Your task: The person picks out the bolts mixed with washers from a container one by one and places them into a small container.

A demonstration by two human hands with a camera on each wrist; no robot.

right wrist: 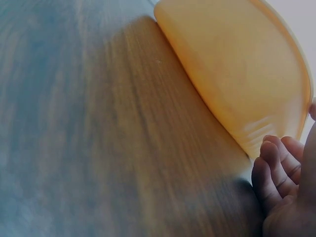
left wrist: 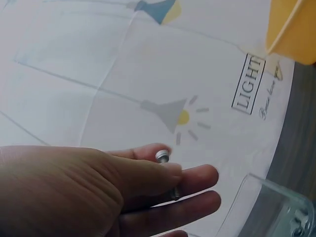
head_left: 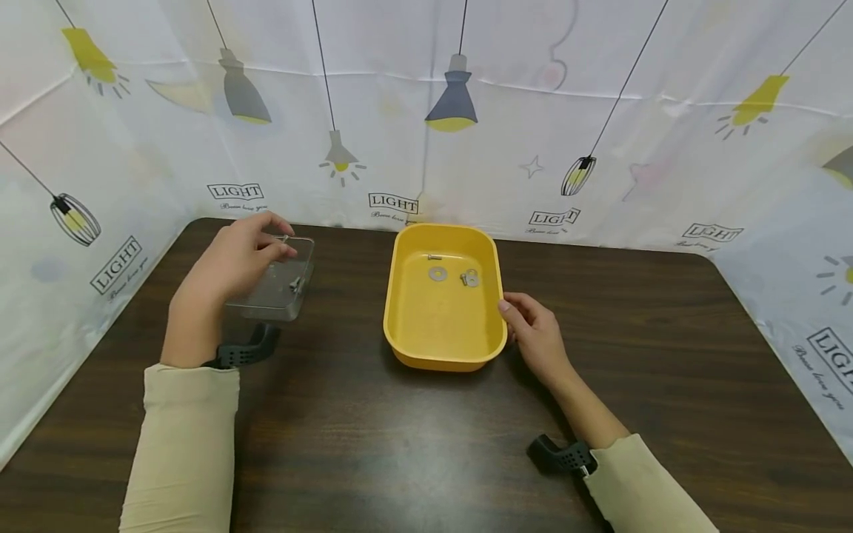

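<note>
My left hand (head_left: 233, 255) pinches a small screw (left wrist: 162, 156) between thumb and fingers, its head up and threaded end showing below. That hand is over a clear plastic box (head_left: 266, 312) at the left, which has small metal hardware (head_left: 295, 284) in it. At the middle stands a yellow tray (head_left: 443, 326). My right hand (head_left: 538, 334) grips its right side, thumb at the rim and fingers against the outer wall. Inside the tray lie a large washer (head_left: 437, 274), a screw (head_left: 435, 257), and another short screw (head_left: 464, 279) beside smaller washers (head_left: 472, 280).
A dark wood table (head_left: 320, 444) carries the box and the tray. A white cloth (head_left: 500, 148) printed with lamps hangs behind and at both sides. Each wrist wears a black band, the left one (head_left: 246, 349) close to the box's near edge.
</note>
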